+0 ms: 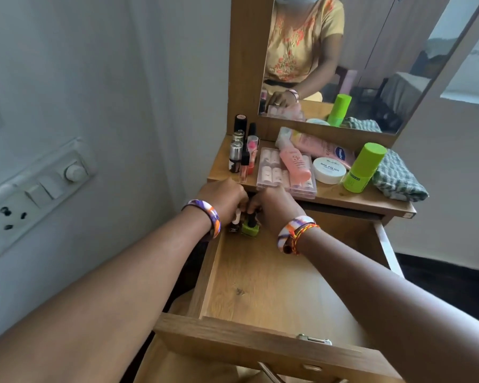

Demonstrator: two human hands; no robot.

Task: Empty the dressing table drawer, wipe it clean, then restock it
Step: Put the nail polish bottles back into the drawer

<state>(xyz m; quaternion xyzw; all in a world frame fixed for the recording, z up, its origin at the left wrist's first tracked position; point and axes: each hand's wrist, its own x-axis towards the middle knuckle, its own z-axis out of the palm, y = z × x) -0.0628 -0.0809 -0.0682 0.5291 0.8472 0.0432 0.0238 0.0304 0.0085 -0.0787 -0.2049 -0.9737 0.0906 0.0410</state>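
Observation:
The wooden drawer (274,288) is pulled out toward me, its floor mostly bare. In its far left corner stand a dark nail polish bottle (234,226) and a green nail polish bottle (250,228), both upright and side by side. My left hand (224,201) is closed over the cap of the dark bottle. My right hand (274,207) grips the black cap of the green bottle. Both wrists carry orange, purple and white bangles.
On the dressing table top (351,201) stand several small bottles (242,153), clear nail boxes (271,170), a pink tube (295,163), a white nail polish jar (329,170), a green bottle (364,167) and a folded checked cloth (398,176). A mirror stands behind. A switch panel (36,189) is on the left wall.

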